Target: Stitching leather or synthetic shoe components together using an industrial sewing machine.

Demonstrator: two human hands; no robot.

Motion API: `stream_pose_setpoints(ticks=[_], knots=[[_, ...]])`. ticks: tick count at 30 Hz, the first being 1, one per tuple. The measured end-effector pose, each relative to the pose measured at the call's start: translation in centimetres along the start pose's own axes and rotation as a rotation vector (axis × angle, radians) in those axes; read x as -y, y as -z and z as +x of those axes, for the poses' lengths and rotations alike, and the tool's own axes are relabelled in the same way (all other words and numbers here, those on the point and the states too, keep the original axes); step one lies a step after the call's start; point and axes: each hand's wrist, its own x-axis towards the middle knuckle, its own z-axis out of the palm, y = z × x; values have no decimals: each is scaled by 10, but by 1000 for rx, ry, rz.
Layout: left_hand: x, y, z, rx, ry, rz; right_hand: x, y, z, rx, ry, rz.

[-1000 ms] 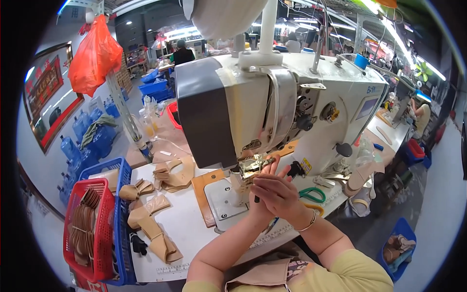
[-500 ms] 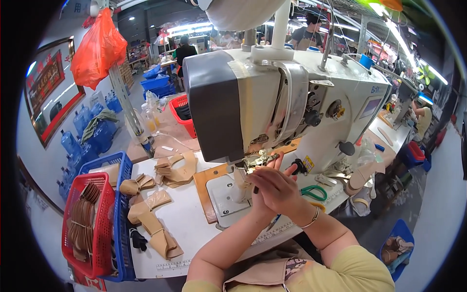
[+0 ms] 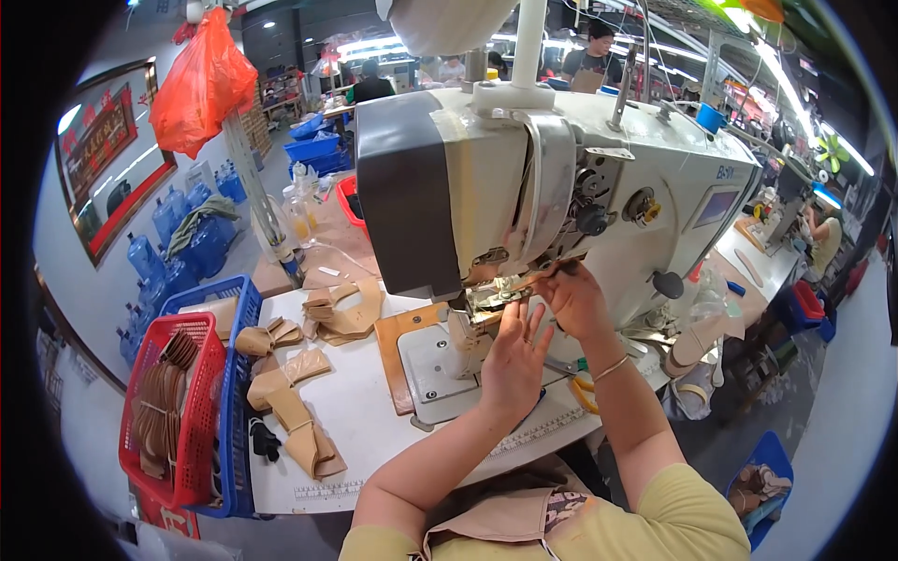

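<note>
A red basket (image 3: 203,402) stands beside a blue basket (image 3: 238,374) at left, with tan pieces (image 3: 301,439) near them on the white table (image 3: 365,402). The sewing machine (image 3: 617,136) stands mid-table, long axis left to right, dark head end pointing left. Before it, the left hand (image 3: 513,369) spreads wide near the metal needle parts (image 3: 496,295), while the right hand (image 3: 575,299) bends its fingers in, its grip impossible to tell; blue lettering (image 3: 736,173) marks the machine's right end.

From here I spot blue lettering (image 3: 726,172) on the sewing machine (image 3: 482,187), characters (image 3: 94,140) on the framed wall panel (image 3: 142,161), tiny ruler (image 3: 533,438) marks
</note>
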Motion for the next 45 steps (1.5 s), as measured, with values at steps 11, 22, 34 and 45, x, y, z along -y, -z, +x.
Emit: stream_pose_setpoints(ticks=[11, 22, 34, 45], knots=[[-1, -1, -5, 56, -27, -16, -11, -48, -12, 209, 562, -1430], [2, -2, -4, -113, -65, 38, 6, -50, -4, 455, 728, -1503], [1, 0, -4, -39, -66, 15, 4, -48, -2, 391, 570, -1505], [-1, -1, -4, -10, -40, 48, 0, -54, -2, 334, 367, -1531]])
